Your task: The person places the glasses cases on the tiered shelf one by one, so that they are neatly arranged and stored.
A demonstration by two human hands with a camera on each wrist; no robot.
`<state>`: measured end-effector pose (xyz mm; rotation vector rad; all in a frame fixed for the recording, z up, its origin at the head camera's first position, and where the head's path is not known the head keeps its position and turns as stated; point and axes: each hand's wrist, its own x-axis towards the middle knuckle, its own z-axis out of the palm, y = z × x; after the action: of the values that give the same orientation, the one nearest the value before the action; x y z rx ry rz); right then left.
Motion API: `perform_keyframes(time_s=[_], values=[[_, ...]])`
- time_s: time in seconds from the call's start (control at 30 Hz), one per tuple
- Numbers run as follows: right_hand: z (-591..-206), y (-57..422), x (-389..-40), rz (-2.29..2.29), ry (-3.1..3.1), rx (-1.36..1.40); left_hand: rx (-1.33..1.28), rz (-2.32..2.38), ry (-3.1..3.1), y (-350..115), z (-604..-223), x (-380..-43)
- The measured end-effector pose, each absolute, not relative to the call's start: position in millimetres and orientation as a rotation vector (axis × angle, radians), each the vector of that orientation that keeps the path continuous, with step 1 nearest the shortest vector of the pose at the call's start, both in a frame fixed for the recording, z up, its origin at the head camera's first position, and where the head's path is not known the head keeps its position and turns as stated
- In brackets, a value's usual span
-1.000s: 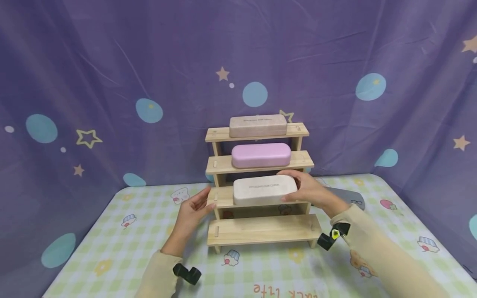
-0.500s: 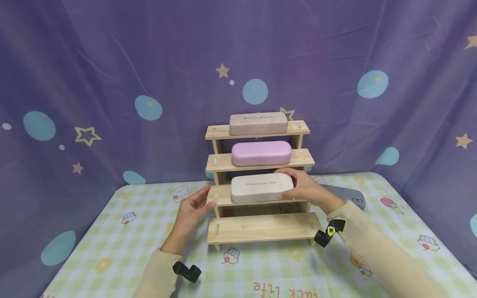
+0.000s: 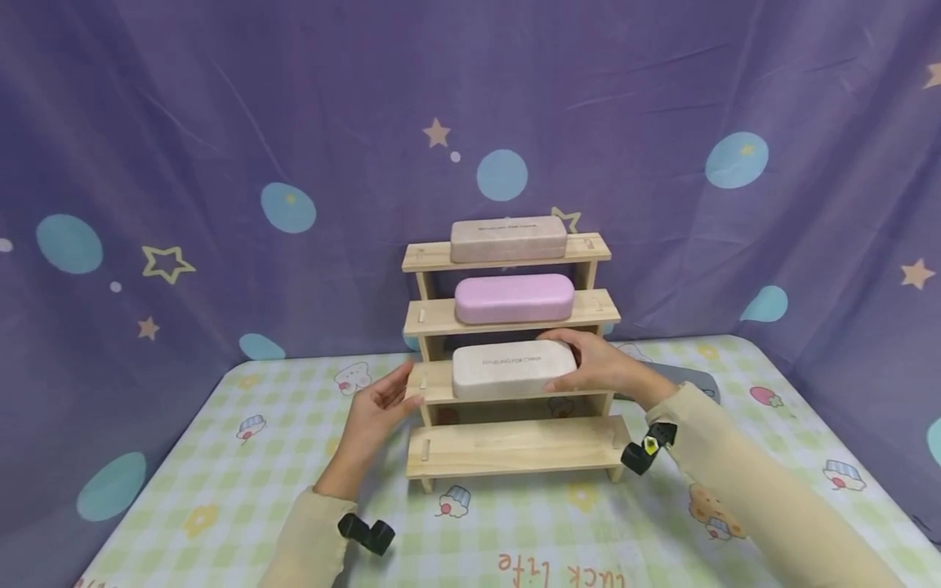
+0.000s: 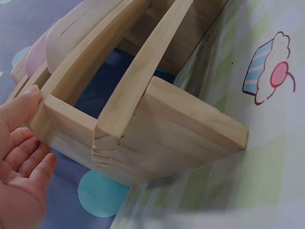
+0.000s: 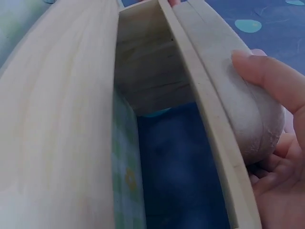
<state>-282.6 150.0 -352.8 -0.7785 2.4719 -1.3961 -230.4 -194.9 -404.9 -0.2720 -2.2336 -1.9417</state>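
Observation:
A white glasses case point(image 3: 507, 369) with dark lettering lies on the second shelf from the bottom of a stepped wooden display stand point(image 3: 515, 453). My right hand point(image 3: 599, 369) grips the case's right end, thumb in front and fingers behind; in the right wrist view the thumb presses its front face. My left hand point(image 3: 375, 408) holds the left end of that same shelf, thumb at the front corner and fingertips toward the back. In the left wrist view the thumb point(image 4: 26, 102) rests at the board's edge while the other fingers curl loosely below.
A pink glasses case point(image 3: 515, 299) sits one shelf higher, and a beige glasses case point(image 3: 509, 239) tops the stand. A grey glasses case point(image 3: 684, 377) lies on the checked tablecloth point(image 3: 250, 465), partly behind the right arm. A purple curtain point(image 3: 367, 98) hangs behind.
The white case and my right hand have shifted slightly left along the shelf. The left hand keeps its place at the shelf end. The head view has tilted a little downward.

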Motion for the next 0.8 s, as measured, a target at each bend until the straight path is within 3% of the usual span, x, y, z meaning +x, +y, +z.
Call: perform_keyframes(time_s=[0.47, 0.8], values=[[-359.7, 157.3, -275.6, -1.389, 2.530, -0.930, -0.252, -1.950, -2.239, -194.1, -404.1, -234.0], [-377.3, 202.3, -231.0, -1.376, 2.930, -0.953, -0.247, -1.942, -2.256, -193.5, -402.6, -230.1]])
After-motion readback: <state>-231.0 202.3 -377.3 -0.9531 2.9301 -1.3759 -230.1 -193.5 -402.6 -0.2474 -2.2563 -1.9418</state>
